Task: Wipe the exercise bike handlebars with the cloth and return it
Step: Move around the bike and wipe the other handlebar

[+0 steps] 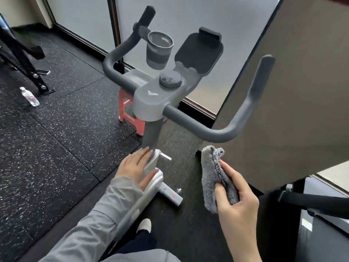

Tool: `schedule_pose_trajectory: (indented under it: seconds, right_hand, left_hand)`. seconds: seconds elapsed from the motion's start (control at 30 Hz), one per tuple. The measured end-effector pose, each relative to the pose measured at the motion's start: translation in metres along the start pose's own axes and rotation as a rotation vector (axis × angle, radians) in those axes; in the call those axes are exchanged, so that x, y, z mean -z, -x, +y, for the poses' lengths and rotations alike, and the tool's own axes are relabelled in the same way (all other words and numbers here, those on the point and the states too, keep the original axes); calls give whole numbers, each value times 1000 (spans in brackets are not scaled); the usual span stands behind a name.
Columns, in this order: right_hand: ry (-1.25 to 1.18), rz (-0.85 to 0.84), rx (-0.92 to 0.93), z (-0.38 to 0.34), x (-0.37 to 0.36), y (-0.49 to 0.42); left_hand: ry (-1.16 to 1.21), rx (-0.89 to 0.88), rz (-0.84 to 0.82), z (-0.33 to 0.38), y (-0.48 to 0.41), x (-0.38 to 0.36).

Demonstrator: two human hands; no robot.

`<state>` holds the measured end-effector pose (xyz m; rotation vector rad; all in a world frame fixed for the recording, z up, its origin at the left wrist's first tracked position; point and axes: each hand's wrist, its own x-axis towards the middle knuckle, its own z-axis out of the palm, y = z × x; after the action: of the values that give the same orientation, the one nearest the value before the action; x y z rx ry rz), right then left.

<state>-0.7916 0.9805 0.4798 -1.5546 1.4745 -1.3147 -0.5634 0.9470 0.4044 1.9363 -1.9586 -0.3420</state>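
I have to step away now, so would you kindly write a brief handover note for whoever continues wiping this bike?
Left hand: open, flat against the bike's white frame below the stem.
Right hand: gripping the folded grey cloth, held in the air just under the right handlebar, not touching it.
Left handlebar: no hand or cloth on it.
Done: cloth is in hand.
Left: wipe both handlebars, then return the cloth; whether any wiping has happened cannot be told.
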Motion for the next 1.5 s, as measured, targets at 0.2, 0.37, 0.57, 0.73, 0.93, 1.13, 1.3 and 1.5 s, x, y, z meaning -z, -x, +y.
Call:
schedule_pose_trajectory:
  seconds: [0.2, 0.37, 0.57, 0.73, 0.93, 1.13, 1.3, 1.5]
  right_hand:
    - [114, 146, 185, -28, -56, -65]
    - [276, 124, 214, -39, -104, -110]
    - [454, 6, 257, -40, -150, -126]
    - [554, -50, 337, -30, -148, -128]
    - [612, -36, 370, -17, -112, -123]
    - [661, 16, 408, -2, -60, -107]
    - [694, 36, 441, 11, -24, -108]
    - [702, -25, 543, 29, 14, -137]
  left_hand:
    - [49, -297, 531, -3, -72, 47]
    - [6, -342, 435, -4, -121, 63]
    - [52, -326, 367, -11, -141, 62]
    - [98, -301, 387, -8, -141, 63]
    - [78, -280, 322, -2, -140, 65]
    - [123, -423, 249, 24, -140, 61]
    - [175, -535, 105, 61, -139, 46]
    - [212, -567, 57, 93, -140, 30]
